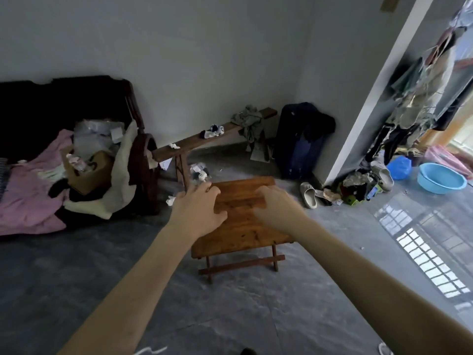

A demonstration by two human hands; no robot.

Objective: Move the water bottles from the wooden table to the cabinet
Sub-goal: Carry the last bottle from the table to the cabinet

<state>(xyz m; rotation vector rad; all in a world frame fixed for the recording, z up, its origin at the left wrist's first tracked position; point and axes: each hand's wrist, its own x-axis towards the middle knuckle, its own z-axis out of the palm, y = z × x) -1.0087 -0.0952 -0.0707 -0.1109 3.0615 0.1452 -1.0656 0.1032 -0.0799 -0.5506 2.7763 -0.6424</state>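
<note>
Your two hands, left (pixel 198 211) and right (pixel 277 206), hover side by side over the table (pixel 243 234) ahead of you. Behind the table a bench (pixel 204 139) stands along the wall, a suitcase (pixel 299 142) to its right. A sofa (pixel 64 139) lies left, holding a box (pixel 87 170). A basin (pixel 441 178) sits far right.

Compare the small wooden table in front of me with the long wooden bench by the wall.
The wooden table is squarish with a bare top; the bench is long, narrow, and carries clothes. Both hands hover over the table; the bench stands against the wall. Both are brown wood.
</note>
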